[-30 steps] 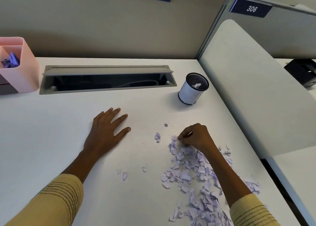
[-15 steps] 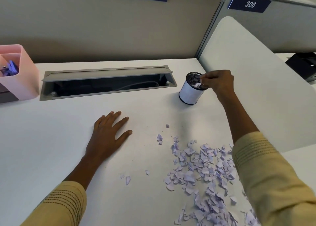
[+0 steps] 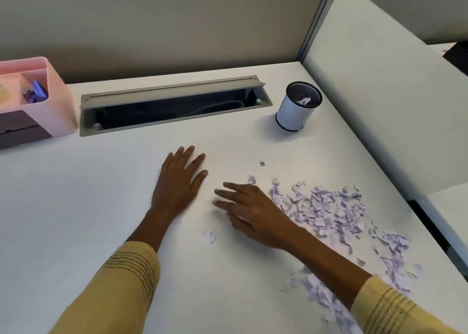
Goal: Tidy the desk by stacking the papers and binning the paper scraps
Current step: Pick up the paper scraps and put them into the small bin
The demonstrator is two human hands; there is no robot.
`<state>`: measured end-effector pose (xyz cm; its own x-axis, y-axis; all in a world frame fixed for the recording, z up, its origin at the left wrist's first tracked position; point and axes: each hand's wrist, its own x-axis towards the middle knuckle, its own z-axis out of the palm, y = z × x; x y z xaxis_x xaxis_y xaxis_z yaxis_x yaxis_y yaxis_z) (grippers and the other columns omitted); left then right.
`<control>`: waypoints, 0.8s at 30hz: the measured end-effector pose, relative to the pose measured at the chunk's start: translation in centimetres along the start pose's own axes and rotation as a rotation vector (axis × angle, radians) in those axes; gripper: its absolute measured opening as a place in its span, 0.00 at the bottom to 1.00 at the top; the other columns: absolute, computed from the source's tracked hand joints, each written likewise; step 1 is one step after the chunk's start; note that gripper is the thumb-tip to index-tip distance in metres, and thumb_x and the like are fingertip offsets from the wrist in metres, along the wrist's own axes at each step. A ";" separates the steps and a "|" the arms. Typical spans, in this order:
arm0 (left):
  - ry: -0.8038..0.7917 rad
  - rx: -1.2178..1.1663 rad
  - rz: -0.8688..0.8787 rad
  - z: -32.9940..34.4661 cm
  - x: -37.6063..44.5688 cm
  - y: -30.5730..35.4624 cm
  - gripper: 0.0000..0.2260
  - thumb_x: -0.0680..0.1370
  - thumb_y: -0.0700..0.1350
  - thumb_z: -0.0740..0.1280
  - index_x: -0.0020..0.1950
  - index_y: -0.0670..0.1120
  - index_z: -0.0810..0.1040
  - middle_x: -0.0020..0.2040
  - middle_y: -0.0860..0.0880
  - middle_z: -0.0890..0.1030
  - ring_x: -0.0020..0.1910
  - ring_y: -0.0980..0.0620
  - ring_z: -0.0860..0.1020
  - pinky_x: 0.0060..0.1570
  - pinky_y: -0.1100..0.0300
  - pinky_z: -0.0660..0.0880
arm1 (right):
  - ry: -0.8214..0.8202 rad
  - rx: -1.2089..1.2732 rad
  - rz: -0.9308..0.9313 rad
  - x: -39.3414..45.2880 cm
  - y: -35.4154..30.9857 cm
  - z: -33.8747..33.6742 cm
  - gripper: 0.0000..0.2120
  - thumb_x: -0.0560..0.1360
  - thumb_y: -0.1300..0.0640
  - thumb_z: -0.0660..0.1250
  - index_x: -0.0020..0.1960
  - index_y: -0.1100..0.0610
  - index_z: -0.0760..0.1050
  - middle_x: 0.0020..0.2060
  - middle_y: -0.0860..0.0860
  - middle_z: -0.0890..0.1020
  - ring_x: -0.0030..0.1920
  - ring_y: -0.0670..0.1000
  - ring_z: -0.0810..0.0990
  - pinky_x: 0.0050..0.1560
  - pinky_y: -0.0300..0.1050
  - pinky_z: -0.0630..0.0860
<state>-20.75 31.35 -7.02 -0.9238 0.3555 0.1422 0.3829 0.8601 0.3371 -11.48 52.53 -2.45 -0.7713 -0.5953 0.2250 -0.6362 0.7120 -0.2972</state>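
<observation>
L hand (image 3: 177, 181) flat on desk (image 3: 76, 219), fingers spread; R hand (image 3: 250, 212) spread, holding nothing, at left edge of lilac scraps (image 3: 326, 212) (mesh cup (image 3: 295, 111) w/ bits sits behind)

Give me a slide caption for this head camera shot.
Left hand flat on white desk, right hand spread beside torn lilac paper scraps, white mesh-topped cup bin behind.

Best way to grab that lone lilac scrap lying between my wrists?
Pinch the lone lilac paper scrap by its raised, curled edge, coming straight down with the right hand, which hovers open just above it. It lies apart from the heap of lilac scraps.
</observation>
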 end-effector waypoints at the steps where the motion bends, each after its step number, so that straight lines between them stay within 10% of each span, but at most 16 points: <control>1: -0.010 -0.002 0.000 0.0 -0.2 0.0 0.26 0.80 0.58 0.48 0.72 0.48 0.69 0.75 0.45 0.65 0.75 0.44 0.60 0.74 0.49 0.53 | -0.064 -0.033 -0.070 -0.7 -1.3 1.2 0.18 0.80 0.55 0.57 0.68 0.53 0.71 0.70 0.51 0.70 0.73 0.54 0.63 0.70 0.51 0.62; 7: -0.021 -0.087 -0.018 -0.2 -3.4 0.2 0.25 0.80 0.53 0.47 0.73 0.47 0.67 0.76 0.45 0.62 0.76 0.46 0.57 0.75 0.54 0.48 | -0.250 -0.184 -0.196 -3.8 -3.3 3.0 0.24 0.81 0.51 0.54 0.76 0.54 0.58 0.76 0.51 0.58 0.77 0.53 0.52 0.75 0.55 0.54; 17: -0.057 -0.217 -0.113 -1.4 -9.5 3.3 0.24 0.79 0.54 0.50 0.73 0.47 0.67 0.76 0.44 0.60 0.77 0.46 0.54 0.75 0.53 0.45 | -0.287 -0.389 0.456 -4.7 2.4 -0.2 0.37 0.80 0.37 0.37 0.71 0.61 0.66 0.71 0.56 0.68 0.73 0.58 0.64 0.71 0.56 0.53; 24: -0.028 -0.050 -0.191 -0.4 -13.2 7.3 0.29 0.79 0.63 0.46 0.71 0.49 0.70 0.75 0.43 0.63 0.76 0.44 0.57 0.74 0.45 0.47 | -0.360 -0.373 0.300 -2.9 3.9 -0.8 0.36 0.78 0.34 0.38 0.73 0.54 0.64 0.73 0.51 0.66 0.73 0.57 0.62 0.71 0.64 0.59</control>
<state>-5.75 32.83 -6.09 -0.9791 0.1981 0.0457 0.1996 0.8939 0.4013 -11.73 57.32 -3.54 -0.9056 -0.3903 -0.1658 -0.4046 0.9124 0.0615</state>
